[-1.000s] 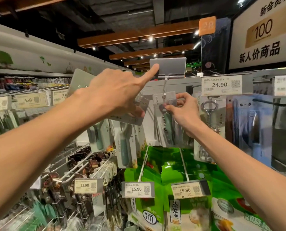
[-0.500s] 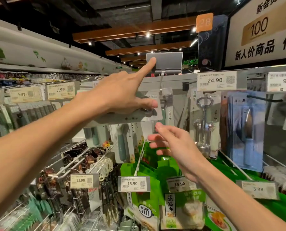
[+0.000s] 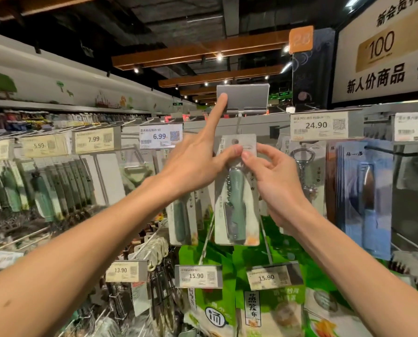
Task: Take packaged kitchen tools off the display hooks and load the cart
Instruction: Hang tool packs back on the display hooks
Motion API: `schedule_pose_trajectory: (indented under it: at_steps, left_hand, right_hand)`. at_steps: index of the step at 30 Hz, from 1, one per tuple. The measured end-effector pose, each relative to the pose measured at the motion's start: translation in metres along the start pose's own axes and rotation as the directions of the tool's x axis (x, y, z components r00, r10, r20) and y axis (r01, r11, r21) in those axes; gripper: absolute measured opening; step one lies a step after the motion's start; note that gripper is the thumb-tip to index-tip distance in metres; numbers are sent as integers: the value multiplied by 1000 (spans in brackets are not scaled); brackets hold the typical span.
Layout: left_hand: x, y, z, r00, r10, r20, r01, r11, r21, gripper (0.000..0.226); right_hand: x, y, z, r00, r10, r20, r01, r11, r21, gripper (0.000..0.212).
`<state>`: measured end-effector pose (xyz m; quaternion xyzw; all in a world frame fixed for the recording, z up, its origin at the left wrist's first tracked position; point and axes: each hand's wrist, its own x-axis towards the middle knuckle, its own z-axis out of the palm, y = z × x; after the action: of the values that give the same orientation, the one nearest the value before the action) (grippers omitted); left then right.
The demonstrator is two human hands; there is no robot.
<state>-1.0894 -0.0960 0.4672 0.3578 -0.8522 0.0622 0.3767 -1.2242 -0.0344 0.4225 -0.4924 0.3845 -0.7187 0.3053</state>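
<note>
pinching the corkscrew pack on its hook

the corkscrew pack hangs from a hook, with both hands at its top edge. left hand: thumb clamped on the card, forefinger straight up, its tip touching the grey tag holder flipped up above the pack. right hand: thumb and forefinger nip the card, other fingers loosely curled. right of the pack hang a bottle opener and knife packs; left, green-handled tool packs; below, green bags.

right hand now up at the top of the corkscrew pack, opposite left hand
</note>
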Motion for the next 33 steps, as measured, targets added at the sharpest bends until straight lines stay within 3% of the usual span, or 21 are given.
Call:
schedule_pose_trajectory:
  at_steps: [4,7,10,14,17,19,24,28,33]
  left_hand:
    - [2,0,16,986,7,-164,0,999,46,90]
    - [2,-2,27,984,27,-176,-23,999,29,97]
    - [-3,-7,36,986,19,-167,-26,999,-41,104]
    - [-35,-12,63,973,-33,-227,-17,977,-213,109]
    - [-53,-14,87,985,-61,-160,6,947,-322,89]
    - [-49,-17,97,984,-99,-149,38,929,-368,75]
    - [-33,-22,105,980,-133,-149,73,933,-353,74]
    - [-38,-30,104,991,-122,-63,94,937,-336,77]
    - [-53,-43,88,991,-116,62,127,967,-222,46]
  right_hand:
    - [12,2,-7,1000,-22,-15,22,1000,-19,18]
    - [23,7,-10,1000,-7,-26,5,997,-74,27]
    - [28,18,-17,992,-107,-69,86,962,-258,41]
    - [17,45,-29,960,-281,18,248,813,-526,39]
    - [19,58,-36,946,-309,95,295,703,-647,52]
    - [27,56,-37,951,-291,101,283,695,-661,52]
    - [37,56,-42,966,-225,125,250,701,-668,58]
    - [35,64,-46,968,-183,172,250,654,-714,66]
    - [11,71,-43,979,-169,111,194,628,-753,62]
